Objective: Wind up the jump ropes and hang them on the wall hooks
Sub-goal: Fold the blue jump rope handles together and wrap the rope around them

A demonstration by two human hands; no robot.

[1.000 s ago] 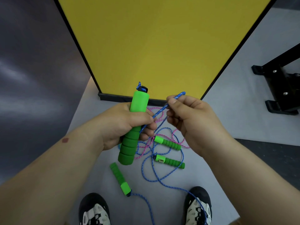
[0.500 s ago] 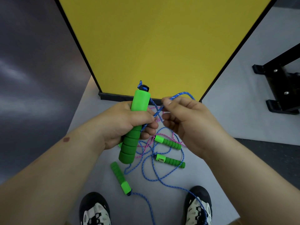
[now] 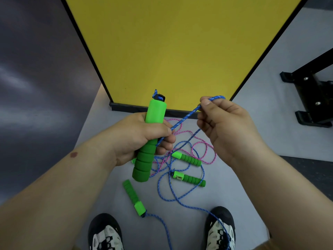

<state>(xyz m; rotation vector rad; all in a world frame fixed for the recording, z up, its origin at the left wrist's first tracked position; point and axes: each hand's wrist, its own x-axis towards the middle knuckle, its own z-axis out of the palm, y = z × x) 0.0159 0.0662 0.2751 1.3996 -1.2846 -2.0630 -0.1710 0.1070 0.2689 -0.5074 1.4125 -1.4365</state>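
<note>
My left hand [image 3: 142, 136] grips a green foam jump-rope handle [image 3: 149, 138] upright, its black cap at the top. A blue speckled rope [image 3: 185, 118] runs from under my left thumb up to my right hand [image 3: 225, 127], which pinches a bend of it between thumb and forefinger. On the grey floor below lie three more green handles [image 3: 187, 158] [image 3: 188, 178] [image 3: 134, 199], tangled with blue rope [image 3: 180, 199] and a pink rope [image 3: 201, 150]. No wall hooks are in view.
A yellow panel [image 3: 171, 42] with a black frame stands straight ahead on the floor. A black metal rack foot [image 3: 313, 94] sits at the right. My two shoes [image 3: 106, 233] [image 3: 219, 230] are at the bottom; blue rope crosses the right one.
My right hand has moved right and up, away from the handle, drawing the blue rope out into a longer taut stretch. My left hand and its handle have stayed put.
</note>
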